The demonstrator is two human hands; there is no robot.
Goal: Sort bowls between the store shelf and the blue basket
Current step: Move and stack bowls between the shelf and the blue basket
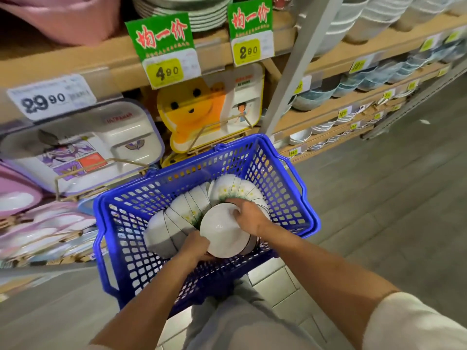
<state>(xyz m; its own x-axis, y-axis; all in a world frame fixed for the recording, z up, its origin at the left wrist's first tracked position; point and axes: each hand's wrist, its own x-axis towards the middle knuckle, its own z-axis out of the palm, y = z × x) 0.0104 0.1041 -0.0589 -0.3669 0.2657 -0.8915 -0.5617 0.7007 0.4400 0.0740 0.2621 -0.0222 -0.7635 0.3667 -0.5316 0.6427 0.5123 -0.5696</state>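
bowl (222, 234) between left hand (195, 245), right hand (249, 214)

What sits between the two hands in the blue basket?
One white bowl, gripped at opposite rims by the left hand and the right hand; the head view shows it.

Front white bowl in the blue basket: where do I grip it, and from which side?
Grip the white bowl by its rim at two opposite edges, coming from above. Its mouth faces up and its base is hidden among the stacked bowls, so only the rim is free. The left hand and right hand hold it so.
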